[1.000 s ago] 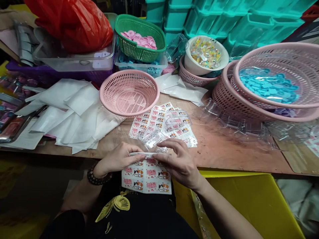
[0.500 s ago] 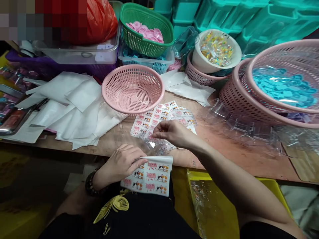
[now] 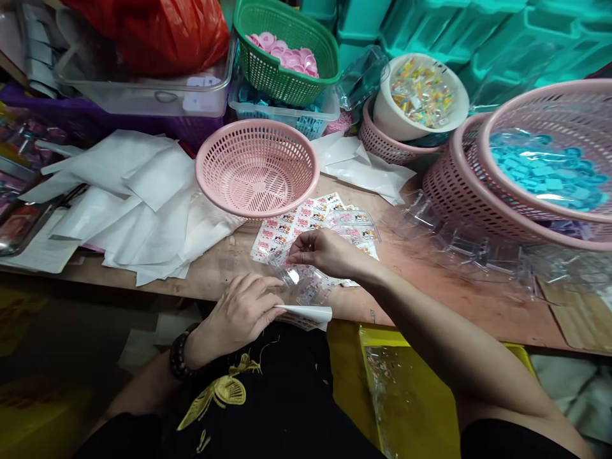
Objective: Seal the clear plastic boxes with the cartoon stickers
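My left hand [image 3: 241, 312], with a dark bead bracelet at its wrist, grips a sticker sheet [image 3: 308, 315] at the table's front edge. The sheet is curled, so its white back shows and little of its print. My right hand [image 3: 320, 252] has thumb and fingers pinched over a clear plastic piece [image 3: 292, 273]; whether something small is between the fingertips cannot be made out. More sticker sheets [image 3: 273, 239] with cats and pink print lie flat under and behind my right hand. A clear case [image 3: 356, 218] rests on them.
A pink basket [image 3: 258, 169] stands behind the sheets. White backing papers [image 3: 153, 191] are heaped on the left. Clear plastic parts [image 3: 459, 245] and large pink baskets [image 3: 482, 217] are on the right. A green basket [image 3: 287, 80] and white bowl [image 3: 382, 108] stand farther back.
The sheet in my left hand has curled over, hiding most of its printed cats. My left hand has turned slightly, and my right hand has shifted a little left over the clear piece.
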Motion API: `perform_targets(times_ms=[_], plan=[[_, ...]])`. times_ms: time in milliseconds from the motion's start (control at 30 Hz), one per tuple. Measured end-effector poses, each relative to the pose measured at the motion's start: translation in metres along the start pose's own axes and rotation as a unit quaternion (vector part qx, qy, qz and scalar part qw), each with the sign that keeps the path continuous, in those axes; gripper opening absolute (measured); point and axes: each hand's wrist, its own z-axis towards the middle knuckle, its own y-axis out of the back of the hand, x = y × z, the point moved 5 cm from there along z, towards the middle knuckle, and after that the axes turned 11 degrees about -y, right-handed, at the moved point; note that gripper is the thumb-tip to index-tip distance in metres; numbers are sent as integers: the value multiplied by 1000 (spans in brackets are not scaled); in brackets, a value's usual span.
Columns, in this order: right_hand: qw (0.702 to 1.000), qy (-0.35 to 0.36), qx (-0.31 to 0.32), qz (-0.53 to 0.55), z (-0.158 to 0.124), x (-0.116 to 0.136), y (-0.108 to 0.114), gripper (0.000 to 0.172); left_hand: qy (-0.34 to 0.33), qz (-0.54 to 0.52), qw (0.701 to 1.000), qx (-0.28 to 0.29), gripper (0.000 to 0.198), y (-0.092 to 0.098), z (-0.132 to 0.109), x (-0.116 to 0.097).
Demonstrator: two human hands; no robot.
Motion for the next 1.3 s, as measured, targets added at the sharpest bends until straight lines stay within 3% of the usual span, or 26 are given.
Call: perform_targets(times_ms=[333, 567, 800, 933, 1000, 1067, 1133, 1233, 1300], plan=[[1000, 7, 1, 6, 2, -1, -1, 8, 9, 9, 999, 30, 22, -4, 0, -1], [997, -9, -35, -68, -3, 8, 2, 8, 12, 36, 997, 62, 25, -10, 3, 0], [969, -18, -136, -206, -10, 9, -5, 9, 33, 27, 995, 93, 26, -18, 2, 5], [940, -37, -229, -252, -16, 7, 5, 41, 31, 9, 995, 90, 26, -16, 3, 5], [928, -38, -275, -250, -29, 2, 16, 32, 28, -4, 996, 89, 26, -15, 2, 4], [923, -44, -313, -221, -50, -10, 28, 26, 26, -22, 996, 86, 25, -13, 1, 5], [936, -89, -308, -147, -72, -34, 34, 45, 25, -50, 996, 64, 23, -9, 0, 9], [961, -192, -183, 74, -90, -80, 11, 63, 24, -104, 994, 13, 20, -4, 4, 21], [945, -199, -98, 239, -88, -96, -19, 67, 34, -140, 989, -15, 21, -4, 9, 33]])
